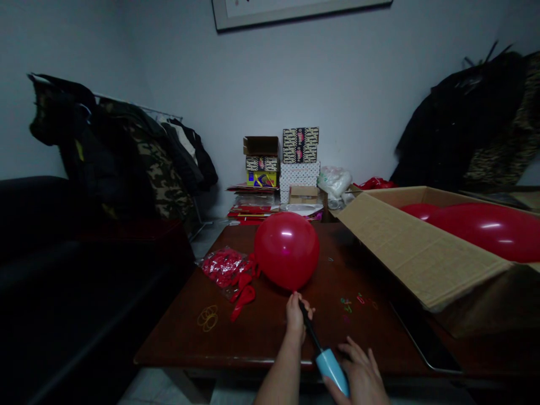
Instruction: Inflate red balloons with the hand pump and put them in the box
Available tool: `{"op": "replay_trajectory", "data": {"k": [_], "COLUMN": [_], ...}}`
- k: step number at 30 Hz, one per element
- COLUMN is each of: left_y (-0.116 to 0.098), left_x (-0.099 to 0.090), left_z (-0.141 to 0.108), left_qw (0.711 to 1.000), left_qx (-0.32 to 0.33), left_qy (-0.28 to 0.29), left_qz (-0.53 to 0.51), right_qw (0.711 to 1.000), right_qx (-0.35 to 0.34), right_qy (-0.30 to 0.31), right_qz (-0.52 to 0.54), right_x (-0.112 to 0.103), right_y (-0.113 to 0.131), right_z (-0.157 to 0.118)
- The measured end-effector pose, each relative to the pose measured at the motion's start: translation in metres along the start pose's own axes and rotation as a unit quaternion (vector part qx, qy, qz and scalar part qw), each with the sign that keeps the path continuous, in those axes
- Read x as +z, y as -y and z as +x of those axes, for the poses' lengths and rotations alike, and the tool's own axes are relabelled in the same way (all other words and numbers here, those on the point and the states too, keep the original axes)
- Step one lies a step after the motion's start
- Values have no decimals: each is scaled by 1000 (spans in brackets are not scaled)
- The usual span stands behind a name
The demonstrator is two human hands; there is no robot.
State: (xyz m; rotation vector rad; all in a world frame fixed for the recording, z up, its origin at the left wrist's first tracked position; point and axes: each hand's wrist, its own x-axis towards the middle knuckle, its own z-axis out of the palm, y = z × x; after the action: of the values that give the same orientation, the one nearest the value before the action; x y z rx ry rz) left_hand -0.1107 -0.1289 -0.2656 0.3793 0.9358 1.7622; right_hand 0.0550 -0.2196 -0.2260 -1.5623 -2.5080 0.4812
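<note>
A polished brown surface (261,344) fills the middle of a dim, pale-walled room, and the inflated red balloon (287,250) sits above its centre. The left grip (296,315) pinches the balloon's neck, at the black nozzle end of a blue pump (332,371). The right grip (363,374) is at the pump's blue body with fingers spread; whether thumb and palm clasp it, I cannot tell. To the left lie a clear bag of red balloons (223,267) and yellow rubber bands (207,318); to the right, small coloured loops (346,304) and an open cardboard box (422,247) containing inflated red balloons (493,228). Patterned boxes (300,145) are stacked against the far wall (358,84) below a framed picture (304,16). Clothes hang on a rack (139,104) behind a dark sofa (37,315).
</note>
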Motion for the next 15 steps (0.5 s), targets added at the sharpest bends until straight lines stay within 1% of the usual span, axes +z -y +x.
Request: {"op": "replay_trajectory", "data": {"k": [4, 8, 11, 15], "left_y": [0, -2, -1, 2], "left_x": [-1, 0, 0, 0], "left_z": [2, 3, 3, 1], "left_qw": [1000, 1000, 1000, 1000], "left_qx": [-3, -8, -10, 7], "left_qy": [-2, -9, -12, -8], "left_qz": [-5, -17, -15, 6], "right_qw": [998, 997, 996, 996], "right_qx": [5, 15, 18, 16], "right_qy": [-60, -81, -83, -84], "right_qz": [0, 3, 4, 0], "right_x": [-5, -3, 1, 6], "right_y": [18, 25, 24, 17], "right_z": [21, 35, 33, 15]}}
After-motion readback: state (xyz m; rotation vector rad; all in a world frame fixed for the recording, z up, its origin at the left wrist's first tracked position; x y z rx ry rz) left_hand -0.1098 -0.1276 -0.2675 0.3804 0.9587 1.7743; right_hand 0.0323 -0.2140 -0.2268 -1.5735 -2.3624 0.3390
